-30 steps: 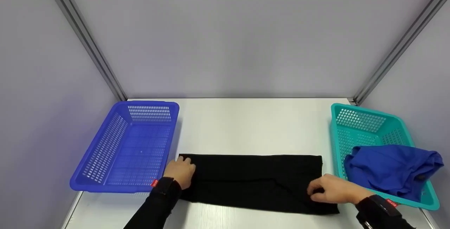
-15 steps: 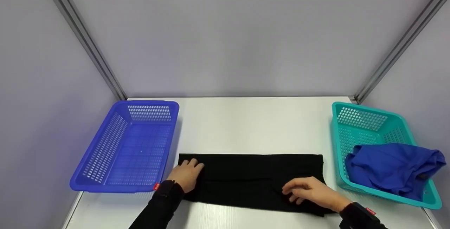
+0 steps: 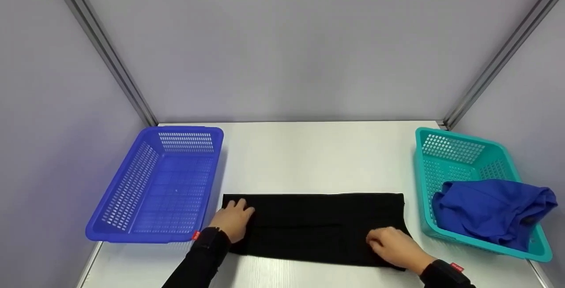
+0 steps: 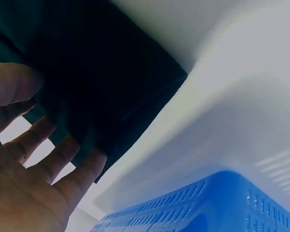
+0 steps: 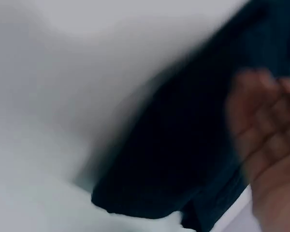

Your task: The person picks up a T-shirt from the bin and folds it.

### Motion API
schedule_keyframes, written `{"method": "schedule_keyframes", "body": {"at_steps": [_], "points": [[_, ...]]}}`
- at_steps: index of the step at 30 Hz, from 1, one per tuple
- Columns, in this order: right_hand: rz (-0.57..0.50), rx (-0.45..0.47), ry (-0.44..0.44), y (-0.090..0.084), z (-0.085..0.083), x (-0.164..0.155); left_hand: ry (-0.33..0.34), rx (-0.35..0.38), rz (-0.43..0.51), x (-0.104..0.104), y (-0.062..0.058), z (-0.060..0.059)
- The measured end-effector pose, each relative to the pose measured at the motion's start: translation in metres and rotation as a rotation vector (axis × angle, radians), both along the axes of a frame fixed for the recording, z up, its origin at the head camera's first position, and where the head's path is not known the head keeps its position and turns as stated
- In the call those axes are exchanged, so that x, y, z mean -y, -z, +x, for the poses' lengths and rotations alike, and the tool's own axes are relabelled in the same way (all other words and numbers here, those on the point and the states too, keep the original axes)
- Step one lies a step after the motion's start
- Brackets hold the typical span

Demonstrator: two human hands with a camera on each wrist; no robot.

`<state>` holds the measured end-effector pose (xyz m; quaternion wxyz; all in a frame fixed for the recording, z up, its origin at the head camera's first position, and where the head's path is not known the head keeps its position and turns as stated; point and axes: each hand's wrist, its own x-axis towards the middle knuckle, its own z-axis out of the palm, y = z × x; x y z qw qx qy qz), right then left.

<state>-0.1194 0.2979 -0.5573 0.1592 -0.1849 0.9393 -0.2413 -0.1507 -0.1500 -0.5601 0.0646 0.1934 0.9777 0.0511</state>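
A black garment (image 3: 304, 228), folded into a long flat strip, lies across the front of the white table. My left hand (image 3: 233, 221) rests on its left end, fingers spread. In the left wrist view, the left hand's fingers (image 4: 63, 157) lie apart over the dark cloth near its corner, gripping nothing. Toward the garment's right end, my right hand (image 3: 396, 247) is palm down with its fingers lightly bent over the fabric. The right wrist view is blurred; there the right hand (image 5: 273, 140) is beside the cloth with no fabric visibly pinched. Contact under these fingertips is hidden.
A blue plastic basket (image 3: 212, 182) stands left of the garment, close to my left wrist. At the right is a teal basket (image 3: 421, 182) with a crumpled blue garment (image 3: 492, 213) hanging over its side. Grey panels (image 3: 300, 49) wall in the table (image 3: 318, 155).
My right hand moved left from the garment's right end, then slightly back right. The near right corner now lies further left. My left hand shifted slightly right, then stayed.
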Motion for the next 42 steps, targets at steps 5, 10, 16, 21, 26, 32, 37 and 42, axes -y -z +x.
{"method": "schedule_keyframes", "body": {"at_steps": [5, 10, 16, 21, 26, 32, 37, 42], "points": [[0.296, -0.142, 0.094, 0.004, 0.000, 0.016, 0.057, 0.021, -0.004, 0.003, 0.000, 0.001], [0.331, -0.040, 0.175, 0.007, -0.011, 0.029, 0.159, 0.033, -0.061, 0.005, 0.001, 0.006], [0.171, 0.034, 0.227, 0.020, -0.031, 0.039, 0.241, 0.028, -0.085, -0.003, 0.001, 0.010], [0.084, -0.065, 0.170, 0.030, -0.047, 0.056, 0.298, 0.008, -0.125, -0.016, 0.004, 0.015], [0.045, -0.108, -0.028, 0.036, -0.059, 0.082, 0.397, -0.092, -0.183, -0.036, 0.011, 0.019], [0.095, -0.220, -0.313, 0.032, -0.070, 0.095, 0.484, -0.183, -0.218, -0.059, 0.018, 0.024], [0.294, -0.421, -0.009, 0.031, -0.076, 0.095, 0.532, -0.065, -0.091, -0.070, 0.009, 0.026], [0.270, -0.416, 0.198, 0.024, -0.075, 0.102, 0.566, -0.004, -0.074, -0.075, 0.020, 0.025]]}}
